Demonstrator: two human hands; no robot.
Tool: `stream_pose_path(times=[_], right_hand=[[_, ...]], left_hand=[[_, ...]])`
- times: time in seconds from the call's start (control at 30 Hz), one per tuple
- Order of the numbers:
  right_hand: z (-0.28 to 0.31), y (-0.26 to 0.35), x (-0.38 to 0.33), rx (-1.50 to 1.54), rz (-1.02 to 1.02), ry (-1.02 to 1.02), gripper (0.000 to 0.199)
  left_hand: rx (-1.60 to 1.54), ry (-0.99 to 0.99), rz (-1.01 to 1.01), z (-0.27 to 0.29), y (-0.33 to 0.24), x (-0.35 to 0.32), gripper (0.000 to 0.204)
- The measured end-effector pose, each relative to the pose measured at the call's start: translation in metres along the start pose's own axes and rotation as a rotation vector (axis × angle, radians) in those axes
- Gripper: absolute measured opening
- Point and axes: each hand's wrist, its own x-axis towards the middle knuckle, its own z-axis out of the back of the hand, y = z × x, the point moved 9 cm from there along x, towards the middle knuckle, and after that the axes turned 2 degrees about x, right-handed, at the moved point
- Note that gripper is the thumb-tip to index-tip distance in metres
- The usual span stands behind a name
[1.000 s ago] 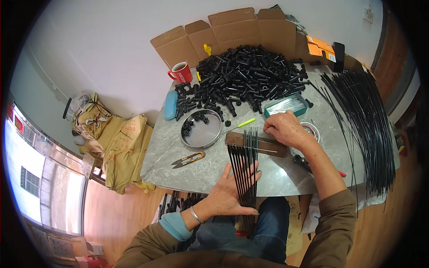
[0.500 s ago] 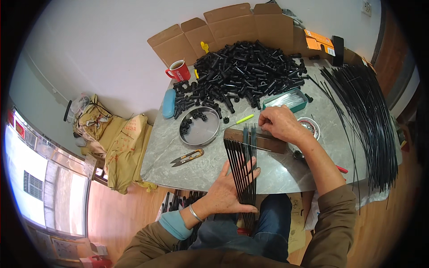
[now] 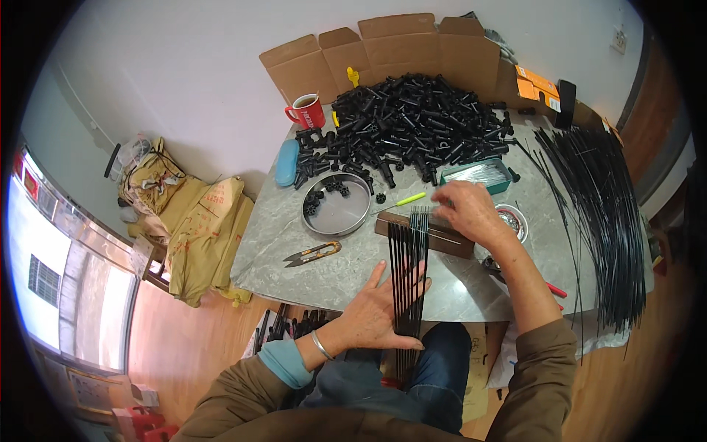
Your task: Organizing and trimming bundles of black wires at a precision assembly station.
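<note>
I've got the hands apart, at different points on a clock centred on the brown block (image 3: 453,244). Left hand (image 3: 368,315) at 7 o'clock, closed around a fan of black rods (image 3: 401,269), thumb across them; thin upper ends sit over the block, lower ends run toward 6 o'clock, over the lap. Right hand (image 3: 475,215) at 2 o'clock, fingers curled just beside the rod tips; can't tell whether anything is pinched in them.

Progress, my read: partway. Rods in the left hand are gathered and spread, and several seem to carry thin pale tips; too fine to count or to say which are finished.

Left, by the look of it: plenty. The big rod bundle (image 3: 600,221) lies loose at 3 o'clock, the green tray (image 3: 507,182) at 1 o'clock holds many thin silvery pins (image 3: 475,174), and a heap of black fittings (image 3: 420,125) covers the worktop (image 3: 269,254) at 12. Round pan (image 3: 357,223) near 10 has only a few small black pieces (image 3: 313,202). Snips (image 3: 317,253) at 8 to 9 and the yellow-green tool (image 3: 410,199) at 11 lie unheld.
</note>
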Motion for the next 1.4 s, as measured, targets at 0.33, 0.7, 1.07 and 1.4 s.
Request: stream_pose_path(times=[0.33, 0.7, 1.07, 1.4], right_hand=[[0.035, -0.027, -0.011, -0.082, -0.185, -0.161, 0.016], [0.002, -0.090, 0.023, -0.450, -0.301, 0.266, 0.013], [0.029, -0.039, 0.028, -0.517, 0.030, 0.025, 0.005], [-0.029, 0.000, -0.027, 0.057, -0.292, 0.372, 0.010]], left_hand=[[-0.027, 0.008, -0.039, -0.006, -0.014, -0.027, 0.094], [-0.004, -0.024, -0.070, -0.007, -0.011, -0.034, 0.093], [-0.039, -0.060, -0.080, -0.004, -0.005, -0.036, 0.094], [-0.104, -0.030, -0.111, -0.006, 0.002, -0.038, 0.092]])
